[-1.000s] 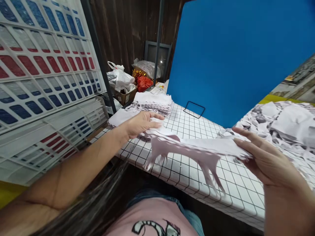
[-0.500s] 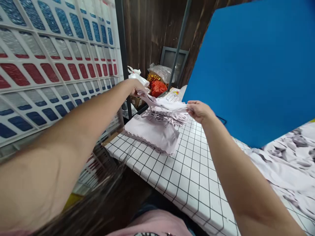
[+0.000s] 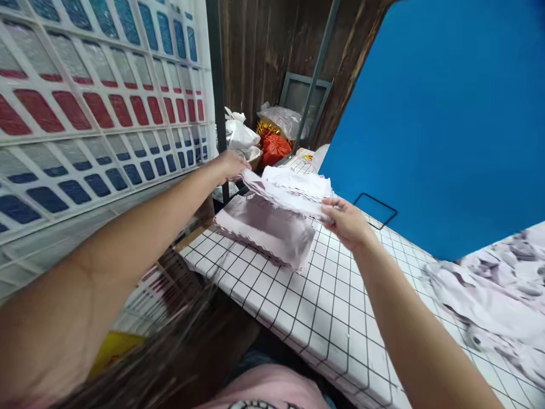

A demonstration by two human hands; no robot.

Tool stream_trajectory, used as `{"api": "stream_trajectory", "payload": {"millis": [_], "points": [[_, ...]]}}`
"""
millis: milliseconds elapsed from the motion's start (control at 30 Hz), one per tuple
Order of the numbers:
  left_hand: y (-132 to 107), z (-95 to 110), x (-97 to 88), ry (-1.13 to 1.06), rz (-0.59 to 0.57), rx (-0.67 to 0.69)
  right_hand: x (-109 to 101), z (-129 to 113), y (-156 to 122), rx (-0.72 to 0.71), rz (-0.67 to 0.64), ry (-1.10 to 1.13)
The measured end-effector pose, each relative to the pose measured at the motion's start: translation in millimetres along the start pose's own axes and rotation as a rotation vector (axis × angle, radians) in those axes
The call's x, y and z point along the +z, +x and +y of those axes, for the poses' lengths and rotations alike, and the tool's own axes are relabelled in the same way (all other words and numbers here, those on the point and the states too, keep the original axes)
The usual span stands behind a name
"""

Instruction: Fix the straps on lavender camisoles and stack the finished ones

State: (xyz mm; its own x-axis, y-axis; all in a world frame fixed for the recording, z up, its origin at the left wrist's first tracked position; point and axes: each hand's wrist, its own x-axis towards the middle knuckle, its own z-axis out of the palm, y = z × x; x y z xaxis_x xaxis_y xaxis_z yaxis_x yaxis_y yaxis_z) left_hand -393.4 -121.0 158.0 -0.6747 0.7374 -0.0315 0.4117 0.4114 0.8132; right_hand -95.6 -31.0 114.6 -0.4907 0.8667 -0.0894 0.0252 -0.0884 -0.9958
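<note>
Both arms reach out over the white table with a black grid [image 3: 336,318]. My left hand [image 3: 231,165] grips the far left edge of a stack of pale lilac cut sheets [image 3: 292,187], and my right hand [image 3: 347,221] pinches the stack's near right corner. The stack hangs tilted above a second pile of lilac sheets with scalloped edges [image 3: 266,227] that lies flat on the table's left end.
A heap of loose lilac offcuts [image 3: 489,289] covers the table's right side. A blue panel [image 3: 438,113] stands behind the table, a black wire stand [image 3: 374,205] at its foot. White racks of red and blue items [image 3: 93,113] fill the left. Plastic bags [image 3: 264,136] sit behind.
A second ago both hands held a cut sheet near me. They carried it to the far stack, and now they hold the whole stack lifted and tilted off the table.
</note>
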Motion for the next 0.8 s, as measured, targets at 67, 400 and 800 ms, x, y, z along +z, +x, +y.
{"api": "stream_trajectory", "payload": {"millis": [67, 400, 800], "points": [[-14.3, -29.3, 8.7, -0.051, 0.017, -0.035, 0.2, 30.4, -18.9, 0.064, -0.047, -0.032], [-38.6, -106.6, 19.5, -0.324, 0.046, 0.008, 8.1, 90.0, -48.2, -0.023, -0.059, -0.118], [-54.0, -130.2, 23.0, 0.147, 0.092, 0.165, 15.2, 97.1, -67.5, -0.404, 0.181, -0.957]]}}
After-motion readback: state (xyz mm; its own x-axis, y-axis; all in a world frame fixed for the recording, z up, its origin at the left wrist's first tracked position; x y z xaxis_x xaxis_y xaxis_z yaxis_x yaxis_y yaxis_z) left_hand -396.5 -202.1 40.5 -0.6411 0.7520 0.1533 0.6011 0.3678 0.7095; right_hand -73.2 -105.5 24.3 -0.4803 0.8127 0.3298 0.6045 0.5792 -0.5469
